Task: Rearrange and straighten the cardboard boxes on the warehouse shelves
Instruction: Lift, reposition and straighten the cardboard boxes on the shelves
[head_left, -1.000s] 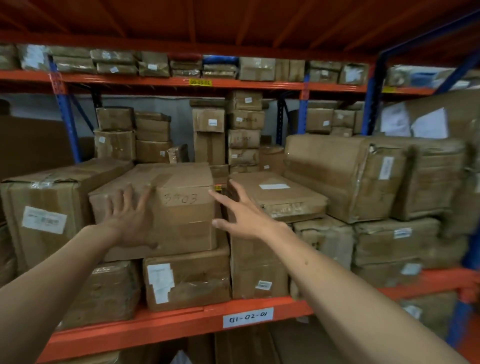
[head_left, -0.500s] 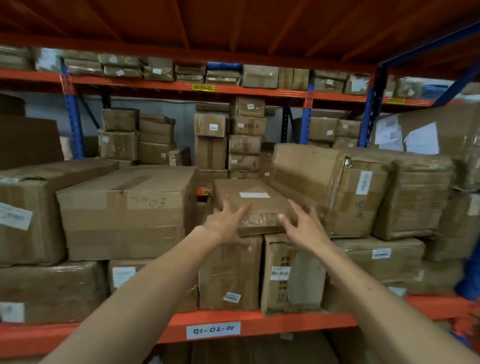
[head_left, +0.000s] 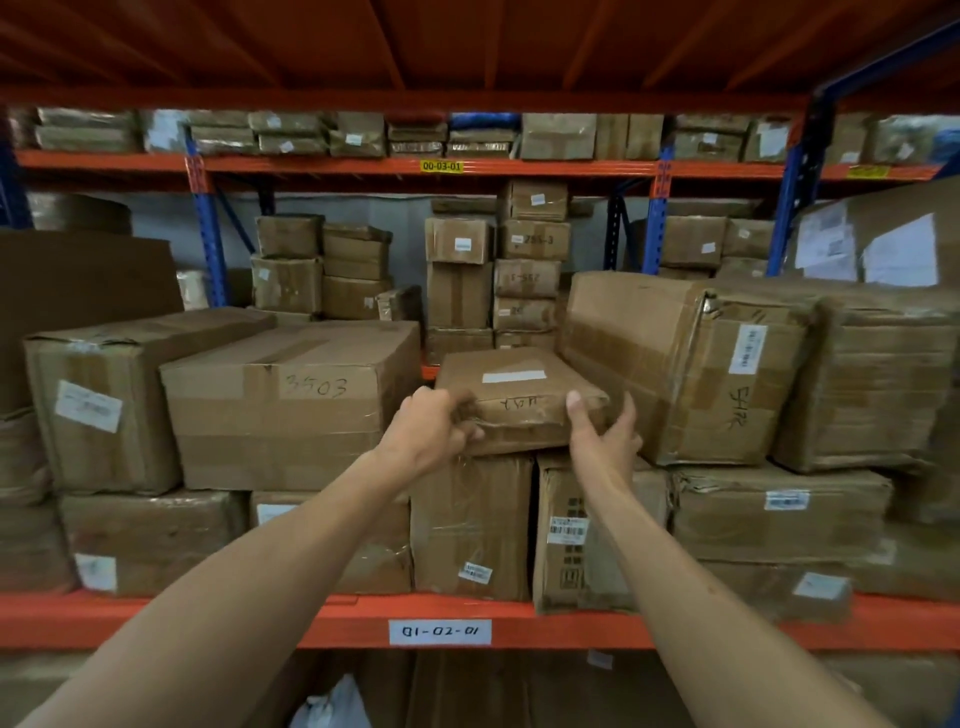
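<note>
Head view
Flat box: thin, tape-wrapped brown cardboard with a white label on top, at the frame's centre; it rests across 2 upright cartons on the shelf.
Left hand: fingers curled around the flat box's near left corner, at its 8 o'clock, gripping it.
Right hand: thumb on the top edge, fingers wrapped around the right side at 4 o'clock, gripping it.
3503 box: large, squared, glossy tape bands, at the flat box's 9 o'clock, apart from it.
Dented carton: crumpled corners, tilted, at 3 o'clock, close beside the flat box.
Shelf beam: orange metal, paper tag reading 01-02-01, at 6 o'clock.
</note>
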